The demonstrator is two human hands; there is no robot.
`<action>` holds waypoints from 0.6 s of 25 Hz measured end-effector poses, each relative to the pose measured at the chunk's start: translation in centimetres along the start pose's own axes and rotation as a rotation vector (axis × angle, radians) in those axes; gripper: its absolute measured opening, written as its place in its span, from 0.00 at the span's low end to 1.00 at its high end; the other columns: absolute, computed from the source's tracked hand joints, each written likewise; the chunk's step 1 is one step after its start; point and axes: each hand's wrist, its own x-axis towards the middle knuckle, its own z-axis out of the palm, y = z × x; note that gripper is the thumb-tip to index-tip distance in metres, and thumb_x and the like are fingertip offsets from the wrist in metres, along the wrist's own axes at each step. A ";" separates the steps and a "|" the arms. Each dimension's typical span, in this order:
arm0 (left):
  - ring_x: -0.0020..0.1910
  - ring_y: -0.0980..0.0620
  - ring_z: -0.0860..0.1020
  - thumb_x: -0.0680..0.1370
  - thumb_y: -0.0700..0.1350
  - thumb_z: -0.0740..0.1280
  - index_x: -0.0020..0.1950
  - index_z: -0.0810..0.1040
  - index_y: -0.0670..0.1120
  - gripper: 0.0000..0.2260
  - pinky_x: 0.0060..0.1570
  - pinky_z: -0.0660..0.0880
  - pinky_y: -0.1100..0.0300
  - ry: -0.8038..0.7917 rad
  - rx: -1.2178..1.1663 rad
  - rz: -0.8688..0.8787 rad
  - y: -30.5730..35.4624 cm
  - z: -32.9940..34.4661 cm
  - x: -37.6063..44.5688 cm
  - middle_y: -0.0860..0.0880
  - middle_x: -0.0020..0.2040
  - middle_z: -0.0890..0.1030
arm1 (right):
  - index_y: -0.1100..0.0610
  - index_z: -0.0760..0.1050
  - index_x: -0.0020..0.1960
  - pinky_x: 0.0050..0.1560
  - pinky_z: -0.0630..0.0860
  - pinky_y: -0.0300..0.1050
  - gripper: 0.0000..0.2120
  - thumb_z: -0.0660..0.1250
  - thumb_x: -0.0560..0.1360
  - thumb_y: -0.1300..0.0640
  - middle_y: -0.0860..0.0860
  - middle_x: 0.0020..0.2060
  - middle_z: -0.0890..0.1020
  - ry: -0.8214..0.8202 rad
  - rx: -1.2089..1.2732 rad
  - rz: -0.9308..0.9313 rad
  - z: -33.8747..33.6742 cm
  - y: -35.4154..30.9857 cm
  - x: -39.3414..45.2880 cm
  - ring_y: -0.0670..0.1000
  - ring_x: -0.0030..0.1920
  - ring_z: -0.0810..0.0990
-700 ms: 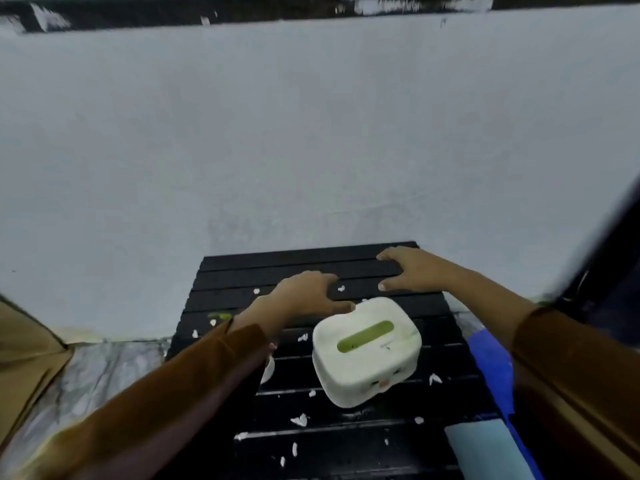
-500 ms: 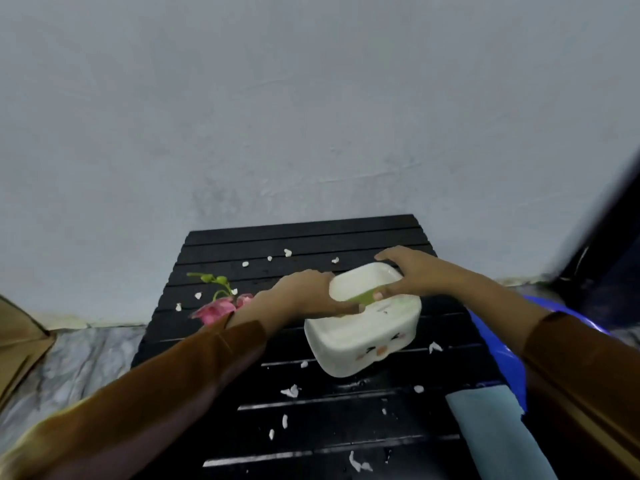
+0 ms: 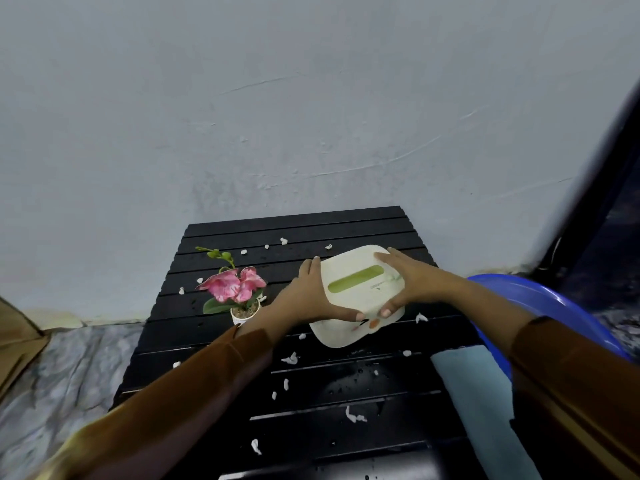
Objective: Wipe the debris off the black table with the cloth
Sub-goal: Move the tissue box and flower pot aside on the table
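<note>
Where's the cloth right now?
In the head view, the light blue cloth lies untouched on the black table's near right edge, beside the blue basin, under the right sleeve.

Tabletop (image 3: 346, 226): black slats, set against pale wall, wet speckles near front. Debris (image 3: 290, 358): small white scraps scattered across slats, few near back edge, more through middle and front, one larger curl (image 3: 353, 415) toward front. Cloth (image 3: 485, 407): light blue-grey, folded into long strip, lying flat along right edge of tabletop, untouched.
</note>
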 end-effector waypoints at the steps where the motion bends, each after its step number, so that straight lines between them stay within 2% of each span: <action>1: 0.78 0.49 0.45 0.63 0.59 0.77 0.77 0.38 0.42 0.59 0.75 0.54 0.50 -0.009 -0.031 0.009 -0.3 0.2 -0.1 0.47 0.79 0.42 | 0.48 0.47 0.77 0.73 0.56 0.45 0.55 0.79 0.62 0.51 0.49 0.78 0.44 0.008 0.005 -0.002 0.2 0.2 0.1 0.51 0.77 0.52; 5: 0.77 0.48 0.48 0.61 0.53 0.80 0.76 0.36 0.45 0.61 0.73 0.57 0.54 0.002 -0.155 0.038 -1.5 1.1 -0.1 0.49 0.77 0.40 | 0.46 0.50 0.76 0.71 0.60 0.47 0.54 0.80 0.61 0.51 0.51 0.75 0.57 0.056 0.043 0.002 0.7 0.6 0.7 0.52 0.74 0.59; 7: 0.77 0.48 0.51 0.61 0.50 0.81 0.77 0.38 0.47 0.61 0.69 0.58 0.57 0.055 -0.220 0.078 -2.1 1.9 -0.1 0.48 0.76 0.42 | 0.44 0.51 0.76 0.70 0.61 0.47 0.53 0.80 0.60 0.51 0.51 0.73 0.60 0.068 0.051 0.007 0.7 0.8 0.9 0.53 0.73 0.61; 9: 0.77 0.49 0.48 0.59 0.49 0.82 0.77 0.40 0.49 0.61 0.71 0.56 0.56 0.122 -0.298 0.108 -2.4 2.7 -0.3 0.47 0.76 0.43 | 0.44 0.52 0.75 0.70 0.62 0.47 0.52 0.80 0.60 0.50 0.51 0.72 0.61 0.079 0.063 0.001 0.8 0.9 1.0 0.53 0.72 0.61; 12: 0.76 0.54 0.45 0.53 0.57 0.80 0.76 0.45 0.48 0.62 0.75 0.54 0.51 0.212 -0.366 0.159 -2.7 3.7 -0.3 0.50 0.74 0.49 | 0.43 0.55 0.75 0.69 0.62 0.46 0.51 0.80 0.60 0.51 0.50 0.72 0.63 0.095 0.088 -0.005 0.8 1.2 1.3 0.52 0.72 0.62; 15: 0.70 0.56 0.54 0.49 0.63 0.73 0.72 0.54 0.45 0.57 0.72 0.61 0.55 0.304 -0.417 0.204 -2.9 4.3 0.2 0.54 0.64 0.56 | 0.45 0.57 0.74 0.70 0.62 0.45 0.50 0.80 0.59 0.53 0.49 0.73 0.63 0.110 0.118 -0.016 0.4 1.4 1.6 0.51 0.72 0.62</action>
